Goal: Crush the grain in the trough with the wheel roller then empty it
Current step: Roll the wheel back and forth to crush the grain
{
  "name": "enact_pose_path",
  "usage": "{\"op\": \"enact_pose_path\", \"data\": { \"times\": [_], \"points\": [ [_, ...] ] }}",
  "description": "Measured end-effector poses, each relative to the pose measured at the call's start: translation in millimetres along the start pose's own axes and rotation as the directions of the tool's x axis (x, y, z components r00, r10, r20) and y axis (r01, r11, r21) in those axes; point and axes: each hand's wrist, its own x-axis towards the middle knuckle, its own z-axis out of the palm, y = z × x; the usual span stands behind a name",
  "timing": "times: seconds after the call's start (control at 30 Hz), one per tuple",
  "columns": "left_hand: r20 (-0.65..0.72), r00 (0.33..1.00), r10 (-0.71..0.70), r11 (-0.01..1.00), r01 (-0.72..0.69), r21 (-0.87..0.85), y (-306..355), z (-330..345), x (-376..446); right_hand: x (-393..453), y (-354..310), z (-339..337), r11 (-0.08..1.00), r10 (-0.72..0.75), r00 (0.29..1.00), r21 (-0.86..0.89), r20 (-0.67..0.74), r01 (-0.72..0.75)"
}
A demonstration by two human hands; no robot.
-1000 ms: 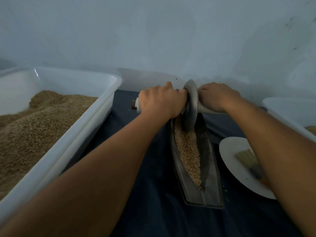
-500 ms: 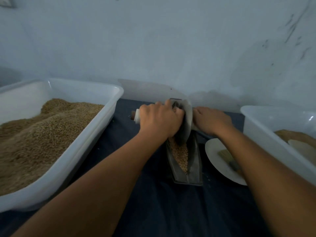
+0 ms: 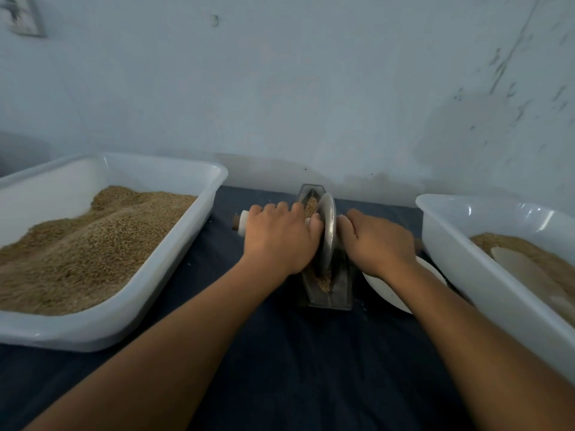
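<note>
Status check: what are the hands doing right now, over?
Left hand, right hand gripping roller handles. Wheel mid-trough, grain still in it. Nothing in the way.

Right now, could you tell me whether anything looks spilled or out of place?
Only a few pale specks lie on the dark blue cloth beside the narrow metal trough; whether they are grain is unclear.

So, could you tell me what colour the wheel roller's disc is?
Dull silver-grey metal disc, seen in the head view.
</note>
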Motion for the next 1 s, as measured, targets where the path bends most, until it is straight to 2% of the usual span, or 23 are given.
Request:
{"op": "enact_pose_path", "data": {
  "times": [0.4,0.7,0.83,1.0],
  "points": [
    [-0.019,1.0,-0.016,0.999,0.016,-0.032,-2.8,14.2,22.4,32.6,10.5,16.2,0.996,0.089,0.993,-0.016,0.076,-0.088],
    [0.012,0.999,-0.044,0.997,0.045,-0.061,-6.8,31.3,63.2,76.2,22.8,32.3,0.993,0.103,0.978,0.036,0.183,-0.111],
    [0.004,0.998,-0.056,0.997,0.057,-0.046,-6.1,38.0,81.2,96.6,29.5,39.5,0.989,0.116,0.954,0.052,0.275,-0.135],
    [0.042,0.996,-0.085,0.995,0.087,-0.051,-7.3,43.3,100.5,122.2,35.3,48.9,0.998,0.03,0.928,0.037,0.373,-0.047]
  ]
}}
